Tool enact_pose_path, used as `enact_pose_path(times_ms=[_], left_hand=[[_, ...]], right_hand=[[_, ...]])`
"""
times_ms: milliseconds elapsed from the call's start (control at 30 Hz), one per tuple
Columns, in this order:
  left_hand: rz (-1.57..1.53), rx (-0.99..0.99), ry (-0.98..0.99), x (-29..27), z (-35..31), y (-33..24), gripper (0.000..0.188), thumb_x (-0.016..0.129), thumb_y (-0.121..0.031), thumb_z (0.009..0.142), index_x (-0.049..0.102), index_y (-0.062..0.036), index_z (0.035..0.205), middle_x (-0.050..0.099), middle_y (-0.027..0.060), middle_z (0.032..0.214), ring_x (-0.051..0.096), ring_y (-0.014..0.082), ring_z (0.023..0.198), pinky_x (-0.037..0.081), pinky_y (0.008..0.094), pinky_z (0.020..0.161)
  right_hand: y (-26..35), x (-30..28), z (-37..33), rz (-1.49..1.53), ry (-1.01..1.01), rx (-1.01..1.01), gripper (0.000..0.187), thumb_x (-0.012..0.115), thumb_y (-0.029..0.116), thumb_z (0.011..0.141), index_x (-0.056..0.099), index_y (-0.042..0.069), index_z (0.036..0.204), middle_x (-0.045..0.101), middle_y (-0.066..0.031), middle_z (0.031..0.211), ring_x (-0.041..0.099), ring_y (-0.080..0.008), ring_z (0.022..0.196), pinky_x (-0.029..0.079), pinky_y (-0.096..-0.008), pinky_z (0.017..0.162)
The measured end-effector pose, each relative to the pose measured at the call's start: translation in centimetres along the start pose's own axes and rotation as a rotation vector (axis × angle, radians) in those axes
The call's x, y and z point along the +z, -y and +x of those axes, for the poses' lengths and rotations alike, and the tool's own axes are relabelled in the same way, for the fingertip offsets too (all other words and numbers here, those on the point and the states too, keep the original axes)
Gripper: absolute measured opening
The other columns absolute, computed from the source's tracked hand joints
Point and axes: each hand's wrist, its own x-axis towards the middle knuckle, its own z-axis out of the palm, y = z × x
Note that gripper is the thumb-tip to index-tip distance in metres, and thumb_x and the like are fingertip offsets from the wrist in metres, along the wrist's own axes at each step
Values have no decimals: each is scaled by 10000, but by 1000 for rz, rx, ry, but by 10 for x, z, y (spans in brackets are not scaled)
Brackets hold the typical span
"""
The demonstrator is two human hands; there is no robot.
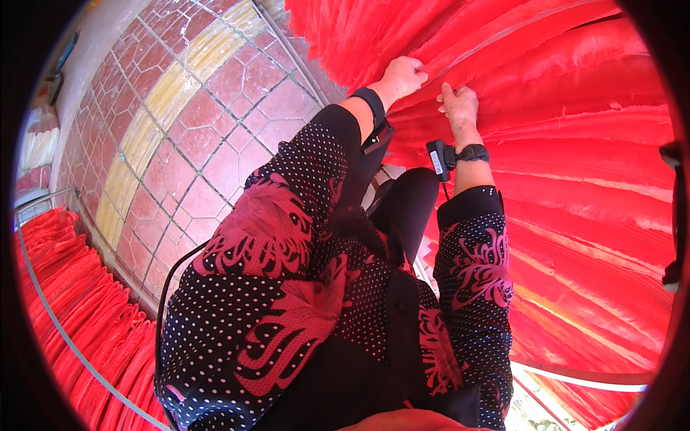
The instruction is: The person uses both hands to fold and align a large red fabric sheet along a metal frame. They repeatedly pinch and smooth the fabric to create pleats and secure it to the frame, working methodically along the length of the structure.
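In the head view, the large red cloth (575, 165) fills the upper right, gathered into long folds that fan out from near the hands. It lies to the right of the tiled floor (215, 154), past that floor's right edge, and a pale curved rail (582, 378) runs along its lower side; what bears its weight elsewhere is hidden.

The left hand (402, 77) is at the cloth's near edge, fingers curled in against the folds. The right hand (461, 106) is just beside it over the cloth, fingertips drawn together. Whether either pinches a fold or a thread I cannot tell, as the contact is too small to make out.

The cloth looks thin, soft and light for its spread, with no stiffness of its own beyond the pleats. It would probably slide between the fingers and crease or fray before it tore, especially at the fluffy upper left border. The best hold is likely a pinch on one ridge near the gathered end, where the folds converge; farther out, a loose layer could drag its neighbours along.
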Motion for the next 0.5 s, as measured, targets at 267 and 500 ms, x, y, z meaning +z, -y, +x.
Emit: enact_pose_path(times_ms=[267,500], left_hand=[[73,-77,48,18,-1,57,174,652,-95,898,697,54,976,704,118,783,697,176,718,534,312,650],[170,60,-77,19,-8,30,172,672,-133,888,695,26,950,703,102,768,696,165,721,529,321,678]], right_hand=[[-23,33,6,12,90,125,369,556,302,966,664,-33,855,740,-124,776,717,-212,623,558,-353,688],[-26,24,6,88,61,77,353,566,274,973,644,-12,782,700,-92,685,638,-175,500,498,-306,449]])
